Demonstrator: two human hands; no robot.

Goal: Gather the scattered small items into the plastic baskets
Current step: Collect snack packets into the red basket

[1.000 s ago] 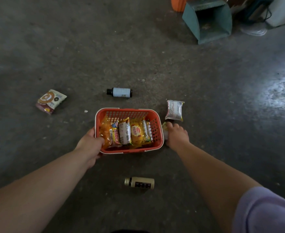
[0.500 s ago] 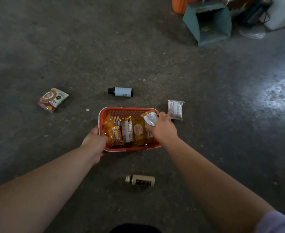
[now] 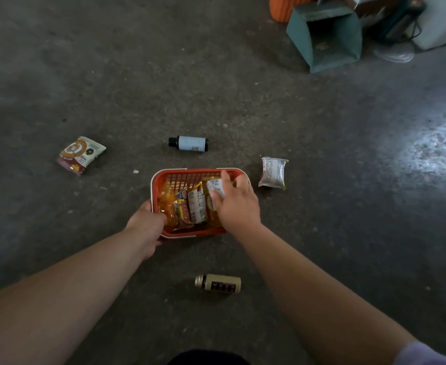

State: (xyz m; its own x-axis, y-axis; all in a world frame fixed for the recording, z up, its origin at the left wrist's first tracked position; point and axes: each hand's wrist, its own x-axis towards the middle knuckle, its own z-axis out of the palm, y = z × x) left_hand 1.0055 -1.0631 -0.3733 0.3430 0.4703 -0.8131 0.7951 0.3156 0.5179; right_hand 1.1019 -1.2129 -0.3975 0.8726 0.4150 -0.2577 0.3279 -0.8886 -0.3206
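Note:
A red plastic basket with a white rim sits on the concrete floor, holding several yellow and orange snack packets. My left hand grips its near-left corner. My right hand is over the basket's right side and holds a small white packet down among the others. Loose on the floor lie a white packet right of the basket, a dark bottle with a pale label behind it, a brown-and-white snack bag at far left, and a cream bottle with a gold cap between my forearms.
A teal dustpan-like bin lies on its side at the back right, next to an orange container and a white appliance with cables. Bare floor surrounds the basket.
My right hand picked a small white packet off the floor beside the basket's right wall and carried it left into the basket. My left hand kept its hold on the basket.

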